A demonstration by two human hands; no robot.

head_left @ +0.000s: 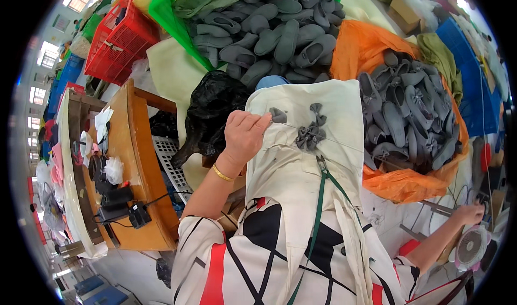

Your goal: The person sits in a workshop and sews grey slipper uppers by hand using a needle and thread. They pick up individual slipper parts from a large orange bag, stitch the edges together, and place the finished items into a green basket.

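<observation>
- Left hand (245, 134): fingers curled, fingertips pinching a small grey bow (278, 115) on the cream cloth (301, 159) over the lap; wrist bent.
- Right hand (469, 213): arm stretched out low right, fingers curled beside a small round fan (470, 247); its grip cannot be told.
- More grey bows (311, 132) lie clustered just beside the pinched one.

left hand (245, 134) pinches a small grey bow piece (278, 115) on the cream cloth (301, 159), more grey bows (311, 132) at its 3 o'clock. right hand (469, 214) reaches to 4 o'clock (perhaps touching a small fan (470, 247)).
</observation>
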